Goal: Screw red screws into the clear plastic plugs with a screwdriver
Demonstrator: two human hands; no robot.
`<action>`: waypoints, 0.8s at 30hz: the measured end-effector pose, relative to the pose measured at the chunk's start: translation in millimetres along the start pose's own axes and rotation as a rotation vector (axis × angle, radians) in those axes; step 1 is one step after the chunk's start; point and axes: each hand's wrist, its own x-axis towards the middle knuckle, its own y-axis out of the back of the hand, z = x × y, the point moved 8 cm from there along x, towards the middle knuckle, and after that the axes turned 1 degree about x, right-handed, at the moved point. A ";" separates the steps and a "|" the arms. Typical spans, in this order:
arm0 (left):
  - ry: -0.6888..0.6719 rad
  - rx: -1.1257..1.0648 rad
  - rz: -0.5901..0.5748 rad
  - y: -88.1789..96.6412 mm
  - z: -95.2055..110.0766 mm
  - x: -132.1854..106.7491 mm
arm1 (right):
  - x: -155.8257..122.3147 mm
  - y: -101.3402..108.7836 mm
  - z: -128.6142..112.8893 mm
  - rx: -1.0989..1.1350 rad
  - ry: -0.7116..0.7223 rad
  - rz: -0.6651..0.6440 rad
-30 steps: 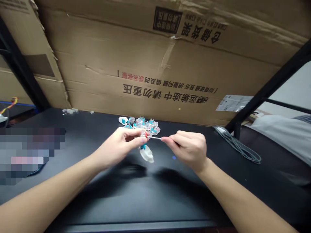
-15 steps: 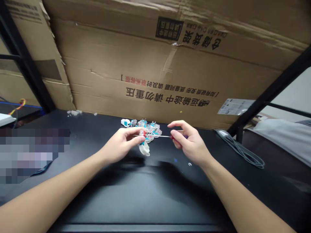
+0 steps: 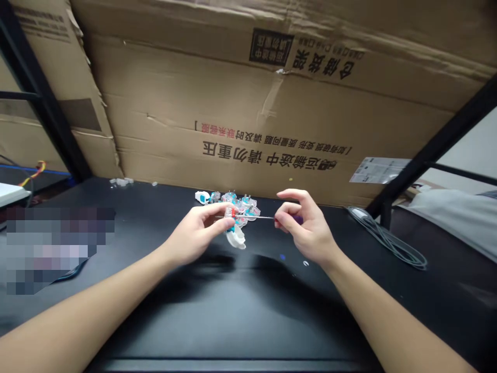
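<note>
At the frame's centre, the left hand (image 3: pixel 198 230) pinches a clear-and-red piece (image 3: pixel 232 212). Right of centre, the right hand (image 3: pixel 306 225) grips a screwdriver (image 3: pixel 256 217), forefinger raised.

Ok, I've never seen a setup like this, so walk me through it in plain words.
There is no robot here: these are a person's own bare hands, seen by a camera worn on the head, looking forward and down. The left hand pinches a small clear-and-red plastic piece. The right hand holds what looks like a screwdriver, its metal shaft reaching that piece. Just behind, on the black table, sit clear and blue plug-like pieces, some with metal pins. A coiled grey cable lies off to the right. Printed cardboard stands behind everything.
</note>
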 end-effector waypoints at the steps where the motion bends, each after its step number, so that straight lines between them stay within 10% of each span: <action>1: -0.014 0.003 0.014 0.9 0.9 -0.4 | -0.2 0.8 -3.2 -0.003 0.040 0.013; 24: -0.290 0.181 0.156 9.9 22.7 -8.7 | -7.4 -1.6 -30.0 -0.164 0.164 0.023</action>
